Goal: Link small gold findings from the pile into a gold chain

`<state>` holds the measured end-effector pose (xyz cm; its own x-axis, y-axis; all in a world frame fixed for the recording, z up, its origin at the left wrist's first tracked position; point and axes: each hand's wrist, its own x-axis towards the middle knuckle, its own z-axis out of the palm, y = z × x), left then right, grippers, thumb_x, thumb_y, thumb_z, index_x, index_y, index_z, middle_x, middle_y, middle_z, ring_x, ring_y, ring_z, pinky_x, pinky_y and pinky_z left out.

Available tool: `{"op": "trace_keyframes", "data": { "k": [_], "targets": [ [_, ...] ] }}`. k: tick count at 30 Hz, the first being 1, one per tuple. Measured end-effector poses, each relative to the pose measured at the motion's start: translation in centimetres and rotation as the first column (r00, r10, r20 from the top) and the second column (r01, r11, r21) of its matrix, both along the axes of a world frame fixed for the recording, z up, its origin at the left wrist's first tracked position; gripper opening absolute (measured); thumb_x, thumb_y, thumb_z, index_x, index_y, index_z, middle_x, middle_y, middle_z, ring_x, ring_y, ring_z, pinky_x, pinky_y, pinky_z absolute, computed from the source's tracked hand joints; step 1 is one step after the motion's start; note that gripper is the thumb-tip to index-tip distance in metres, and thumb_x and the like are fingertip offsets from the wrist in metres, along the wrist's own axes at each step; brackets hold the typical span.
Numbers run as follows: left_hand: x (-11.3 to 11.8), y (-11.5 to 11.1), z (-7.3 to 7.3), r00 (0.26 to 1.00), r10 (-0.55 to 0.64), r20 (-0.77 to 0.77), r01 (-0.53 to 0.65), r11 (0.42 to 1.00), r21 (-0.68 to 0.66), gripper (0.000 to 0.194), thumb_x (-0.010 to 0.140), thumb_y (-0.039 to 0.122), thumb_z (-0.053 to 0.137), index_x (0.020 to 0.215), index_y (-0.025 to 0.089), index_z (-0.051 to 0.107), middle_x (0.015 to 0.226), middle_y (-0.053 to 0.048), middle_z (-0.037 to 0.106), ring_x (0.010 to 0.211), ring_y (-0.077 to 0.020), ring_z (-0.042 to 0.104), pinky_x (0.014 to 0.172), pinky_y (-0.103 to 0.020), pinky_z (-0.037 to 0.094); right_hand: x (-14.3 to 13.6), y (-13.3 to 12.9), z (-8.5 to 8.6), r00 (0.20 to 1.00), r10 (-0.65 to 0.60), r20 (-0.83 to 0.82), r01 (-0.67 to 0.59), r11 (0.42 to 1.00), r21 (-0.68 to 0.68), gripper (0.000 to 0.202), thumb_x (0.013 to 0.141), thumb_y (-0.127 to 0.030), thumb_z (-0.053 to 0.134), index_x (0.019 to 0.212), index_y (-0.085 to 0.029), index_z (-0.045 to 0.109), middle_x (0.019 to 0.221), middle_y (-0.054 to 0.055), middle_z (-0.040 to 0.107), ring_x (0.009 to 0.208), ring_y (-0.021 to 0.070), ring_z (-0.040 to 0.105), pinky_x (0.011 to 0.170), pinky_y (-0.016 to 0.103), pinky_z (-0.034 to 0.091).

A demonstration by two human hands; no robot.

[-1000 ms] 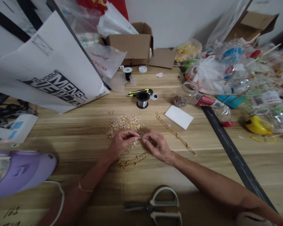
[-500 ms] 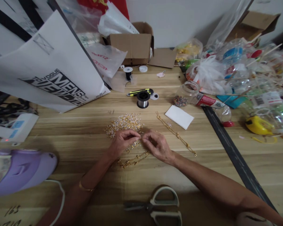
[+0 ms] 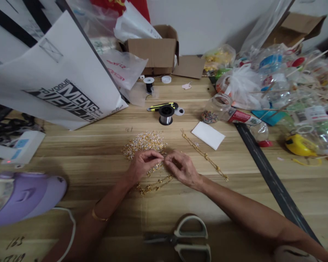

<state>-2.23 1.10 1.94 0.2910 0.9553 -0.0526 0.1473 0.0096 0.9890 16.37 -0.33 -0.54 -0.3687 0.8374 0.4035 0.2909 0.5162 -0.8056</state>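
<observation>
two bare hands are held near each other over the worktop [image 3: 248,200], the left hand [image 3: 141,166] beside a heap of tiny gold and silver jewellery findings [image 3: 144,143] and the right hand [image 3: 183,170] just to its right. the thumb and fingertips of each are drawn into a pinch, with the two sets of fingertips nearly meeting; whether they are fully closed or clamped on a small piece cannot be told, though a tiny speck seems to be caught between them. a thin gold bangle [image 3: 98,217] is worn above the left hand.

just below the fingertips, a gold chain bracelet [image 3: 152,187] is laid in a loose doubled line, close to the heap. to the right of the right hand, a gold chain [image 3: 206,156] is stretched diagonally on the worktop, and beside its upper part a folded white paper [image 3: 208,135] is laid flat.

beyond the heap, a spool of silver wire [image 3: 166,119] is stood upright in front of a yellow and black utility knife [image 3: 156,107]. farther right, small mixed beads [image 3: 209,116] are held in a clear jar [image 3: 221,103]. nearest the camera, pale-handled scissors [image 3: 172,239] are laid with their blades pointed left. at the left edge, a purple appliance [image 3: 38,196] is partly shown.
</observation>
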Motion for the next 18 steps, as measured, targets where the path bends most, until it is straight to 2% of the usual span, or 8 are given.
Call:
{"op": "trace_keyframes", "data": {
  "k": [6,18],
  "targets": [
    [-0.03,0.01,-0.09,1.000,-0.005,-0.006,0.005,1.000,0.019,0.008,0.072,0.022,0.070,0.073,0.015,0.072,0.075,-0.005,0.072,0.071,-0.0148,0.065,0.068,-0.025,0.051,0.00,0.00,0.22,1.000,0.006,0.010,-0.005,1.000,-0.005,0.012,0.092,-0.023,0.049,0.085,-0.017,0.058,0.075,0.003,0.058,0.068,0.0142,0.053,0.065,0.028,0.042],
    [0.05,-0.11,-0.46,0.995,-0.033,-0.094,0.050,0.981,0.185,0.007,0.075,0.018,0.065,0.074,0.013,0.069,0.073,-0.005,0.069,0.068,-0.0136,0.064,0.065,-0.023,0.050,-0.12,0.05,0.44,1.000,-0.006,0.014,0.007,1.000,-0.015,0.015,0.092,-0.025,0.049,0.084,-0.016,0.058,0.071,0.003,0.056,0.066,0.0138,0.051,0.063,0.027,0.041]
  ]
}}
